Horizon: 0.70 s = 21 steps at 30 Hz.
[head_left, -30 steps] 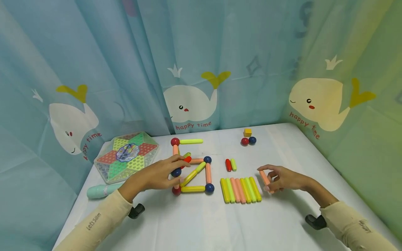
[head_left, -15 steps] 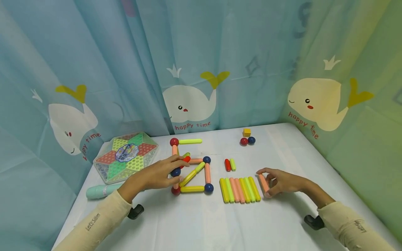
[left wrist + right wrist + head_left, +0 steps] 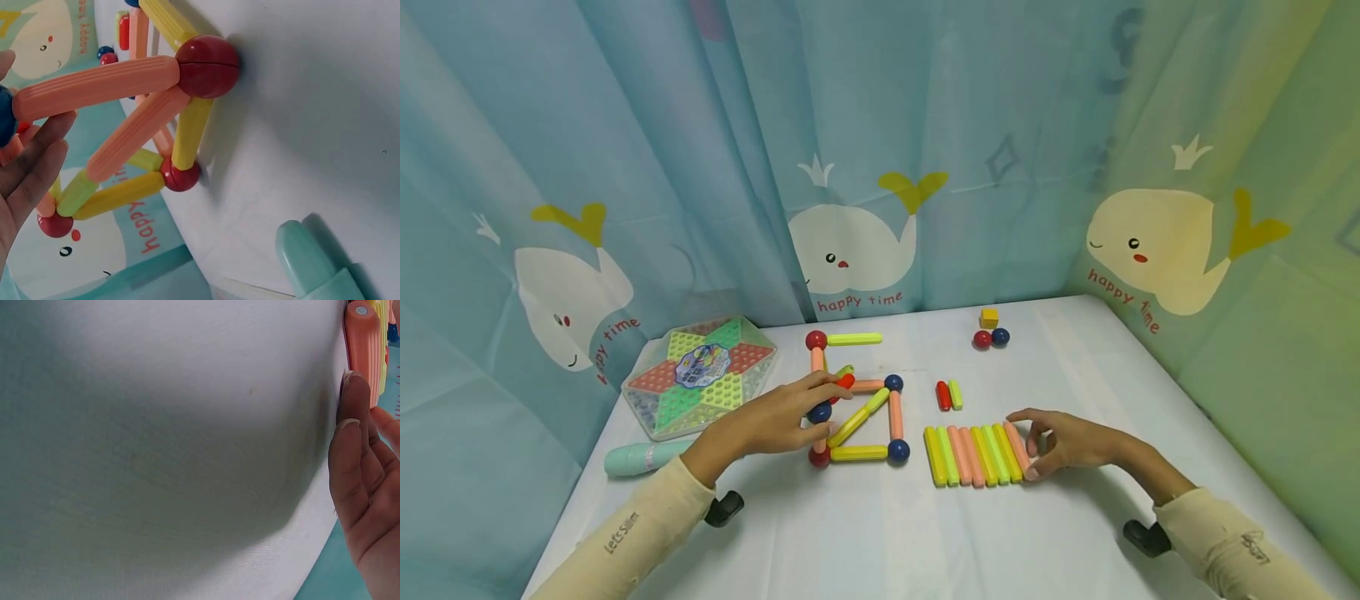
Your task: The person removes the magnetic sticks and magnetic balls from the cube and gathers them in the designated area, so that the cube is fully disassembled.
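Observation:
A frame of magnetic sticks and balls (image 3: 859,452) stands at the left middle of the table, with red and dark blue balls at its joints. My left hand (image 3: 772,418) holds it around a dark blue ball (image 3: 819,412). In the left wrist view the fingers lie beside a pink stick (image 3: 100,84) joined to a red ball (image 3: 208,65). My right hand (image 3: 1071,442) pinches a pink magnetic stick (image 3: 1017,446) between thumb and index finger. That stick lies at the right end of a row of yellow, green and pink sticks (image 3: 976,457).
Behind the row lie a short red stick (image 3: 943,396) and a short green one (image 3: 956,395). Farther back are a yellow cube (image 3: 989,318), a red ball (image 3: 982,339) and a blue ball (image 3: 1001,337). A Chinese checkers board (image 3: 700,375) and a mint-green bottle-like object (image 3: 643,458) sit left.
My right hand has lowered the pink stick and brought it left, against the end of the row. The left hand stays in place on the frame.

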### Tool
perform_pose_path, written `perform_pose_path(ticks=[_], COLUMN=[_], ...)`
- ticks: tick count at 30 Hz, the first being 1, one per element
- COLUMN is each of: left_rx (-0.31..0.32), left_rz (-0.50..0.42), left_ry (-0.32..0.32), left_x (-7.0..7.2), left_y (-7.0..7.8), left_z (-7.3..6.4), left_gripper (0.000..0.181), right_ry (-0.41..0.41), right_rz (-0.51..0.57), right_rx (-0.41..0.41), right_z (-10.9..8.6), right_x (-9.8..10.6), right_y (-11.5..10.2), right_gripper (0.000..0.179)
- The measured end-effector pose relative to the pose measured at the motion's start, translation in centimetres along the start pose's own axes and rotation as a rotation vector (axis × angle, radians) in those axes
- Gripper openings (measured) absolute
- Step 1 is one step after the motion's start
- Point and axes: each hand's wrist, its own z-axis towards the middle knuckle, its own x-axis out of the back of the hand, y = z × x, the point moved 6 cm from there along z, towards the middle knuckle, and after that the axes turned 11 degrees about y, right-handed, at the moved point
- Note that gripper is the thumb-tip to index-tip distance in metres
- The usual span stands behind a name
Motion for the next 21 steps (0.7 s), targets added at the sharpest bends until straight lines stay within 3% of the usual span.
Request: perform_pose_path(ticks=[21], left_rx=[-0.026], left_rz=[0.001], left_ry=[0.028], left_x=[-0.11], left_y=[-0.1], left_z=[-0.04], left_gripper=[0.044], right_ry=[0.035], right_rz=[0.088], right_rx=[0.046], right_z=[-0.2], right_x=[0.51], right_y=[-0.2], right_gripper=[0.061])
